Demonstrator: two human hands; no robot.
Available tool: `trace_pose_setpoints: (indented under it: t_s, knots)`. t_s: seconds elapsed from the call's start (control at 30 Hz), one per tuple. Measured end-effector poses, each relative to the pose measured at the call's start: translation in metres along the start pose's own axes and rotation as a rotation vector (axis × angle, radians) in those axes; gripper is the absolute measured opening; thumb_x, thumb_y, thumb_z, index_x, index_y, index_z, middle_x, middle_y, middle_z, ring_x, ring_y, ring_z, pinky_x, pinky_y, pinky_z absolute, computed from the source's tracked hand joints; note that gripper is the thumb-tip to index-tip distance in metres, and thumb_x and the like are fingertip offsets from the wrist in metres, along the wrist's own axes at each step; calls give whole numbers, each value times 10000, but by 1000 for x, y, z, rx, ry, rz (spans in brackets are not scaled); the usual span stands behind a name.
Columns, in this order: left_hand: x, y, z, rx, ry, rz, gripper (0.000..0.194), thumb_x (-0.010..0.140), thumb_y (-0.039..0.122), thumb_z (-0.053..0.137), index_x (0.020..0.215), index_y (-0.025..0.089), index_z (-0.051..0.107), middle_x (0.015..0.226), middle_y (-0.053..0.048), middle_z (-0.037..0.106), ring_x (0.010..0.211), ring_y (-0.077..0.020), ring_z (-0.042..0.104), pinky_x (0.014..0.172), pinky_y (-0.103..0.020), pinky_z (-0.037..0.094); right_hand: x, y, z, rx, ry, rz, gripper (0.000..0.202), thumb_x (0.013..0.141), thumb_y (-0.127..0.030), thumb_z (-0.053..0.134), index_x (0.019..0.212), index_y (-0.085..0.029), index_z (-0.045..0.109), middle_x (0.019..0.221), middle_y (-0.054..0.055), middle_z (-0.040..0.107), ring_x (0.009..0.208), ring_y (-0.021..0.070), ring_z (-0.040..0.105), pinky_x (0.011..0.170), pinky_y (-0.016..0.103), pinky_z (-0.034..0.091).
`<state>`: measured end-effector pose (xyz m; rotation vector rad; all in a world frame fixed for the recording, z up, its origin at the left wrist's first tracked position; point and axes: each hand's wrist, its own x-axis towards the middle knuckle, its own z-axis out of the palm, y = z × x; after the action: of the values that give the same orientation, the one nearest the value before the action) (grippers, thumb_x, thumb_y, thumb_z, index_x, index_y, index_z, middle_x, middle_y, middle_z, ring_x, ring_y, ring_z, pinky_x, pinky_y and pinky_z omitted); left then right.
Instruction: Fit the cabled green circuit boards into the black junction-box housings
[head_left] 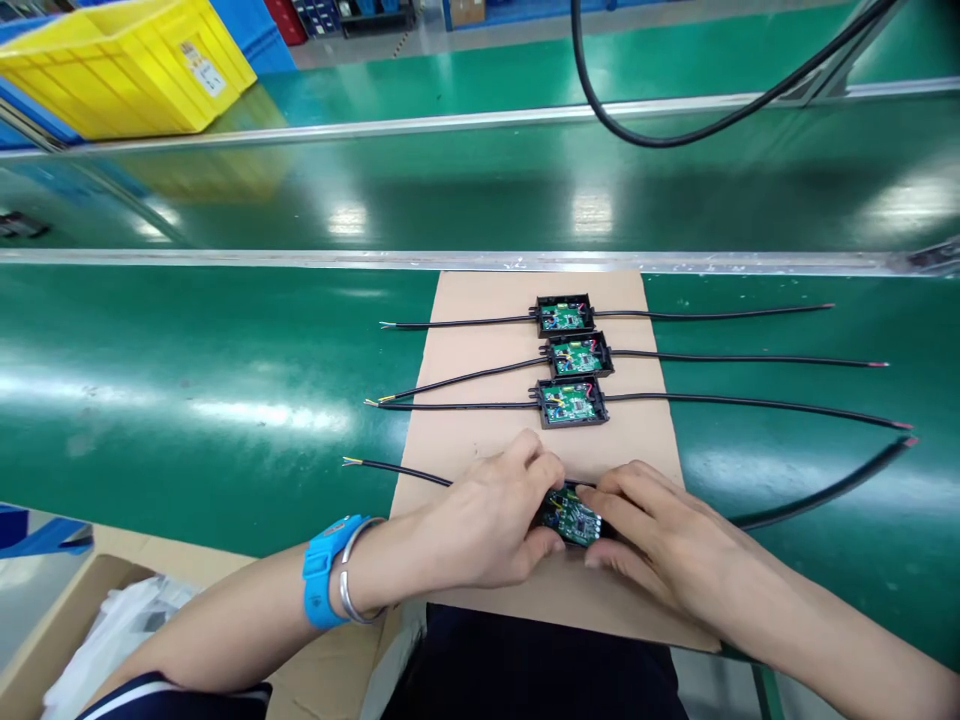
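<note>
Between my two hands is a green circuit board (576,518) with a black cable running out to each side. My left hand (502,510) grips its left end, thumb below and fingers above. Pinching the right end is my right hand (652,530), its fingertips on the board's upper right edge. The board tilts a little; whether it sits in a black case is partly hidden by my fingers. Just beyond lie three open black cases with green boards, a near one (571,403), a middle one (579,355) and a far one (564,315), each with cables left and right.
A cardboard sheet (480,440) lies under the work on the green table (225,400). Behind runs a metal rail (300,258). A yellow bin (127,70) stands at the back left, and a black cable loop (645,140) hangs upper right. An open carton (67,620) is at lower left.
</note>
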<state>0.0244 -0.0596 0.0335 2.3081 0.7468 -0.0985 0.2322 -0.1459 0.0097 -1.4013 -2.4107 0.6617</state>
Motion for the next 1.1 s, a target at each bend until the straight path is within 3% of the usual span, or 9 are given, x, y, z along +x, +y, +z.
trace_pose_setpoints:
  t_s: [0.17, 0.3, 0.4, 0.5, 0.63, 0.8, 0.93, 1.1]
  knots:
    - [7, 6, 5, 89, 12, 103, 380, 822, 298, 629, 1164, 206, 493, 1110, -52, 496, 911, -219, 567, 748, -361, 517, 0, -2, -2, 58, 35, 107, 263, 857, -136, 561, 1071, -192, 420, 1062, 78, 474, 803, 165, 582, 678, 334, 544]
    - [11, 5, 11, 180, 27, 131, 294, 862, 351, 610, 1129, 249, 541, 1100, -26, 516, 867, -200, 604, 737, -348, 522, 1, -1, -4, 24, 35, 71, 286, 810, -99, 585, 953, -214, 367, 1002, 53, 466, 734, 169, 564, 595, 339, 520]
    - [11, 6, 12, 227, 55, 134, 311, 851, 371, 639, 1117, 242, 543, 1082, -15, 529, 795, -183, 610, 692, -336, 529, 3, -1, -10, 84, 3, 79, 290, 823, -77, 572, 979, -217, 371, 1039, 56, 464, 764, 153, 559, 645, 328, 521]
    - [11, 10, 13, 261, 75, 108, 304, 854, 378, 636, 1100, 228, 541, 1020, -3, 550, 729, -181, 607, 640, -343, 539, 1, 1, -16, 163, 2, 74, 319, 837, -91, 579, 1069, -218, 401, 1121, 78, 452, 931, 168, 563, 790, 325, 521]
    - [9, 14, 18, 288, 96, 53, 352, 872, 373, 605, 1191, 254, 513, 1059, -5, 575, 786, -222, 628, 633, -389, 566, -19, 12, -19, 143, 129, 74, 447, 848, -182, 604, 1252, -209, 415, 1265, 130, 418, 1183, 230, 475, 954, 362, 471]
    - [8, 11, 28, 252, 190, 73, 419, 853, 364, 632, 1232, 250, 493, 1111, -8, 593, 869, -233, 634, 722, -419, 585, -46, 25, -15, 112, 221, 194, 293, 897, -184, 552, 1186, -201, 507, 1104, 81, 581, 1001, 169, 584, 849, 280, 505]
    - [10, 8, 29, 243, 188, 69, 364, 869, 361, 610, 1197, 239, 512, 1087, -5, 601, 851, -226, 638, 702, -413, 589, -41, 22, -8, 88, 304, 60, 274, 884, -73, 536, 1134, -181, 566, 1034, 71, 623, 944, 157, 594, 826, 270, 500]
    - [11, 10, 24, 238, 149, 56, 314, 888, 346, 590, 1177, 236, 533, 1060, -8, 601, 842, -224, 640, 686, -402, 589, -21, 22, -4, -4, 228, -95, 246, 878, -43, 491, 1089, -129, 584, 908, 78, 611, 801, 171, 545, 698, 310, 482]
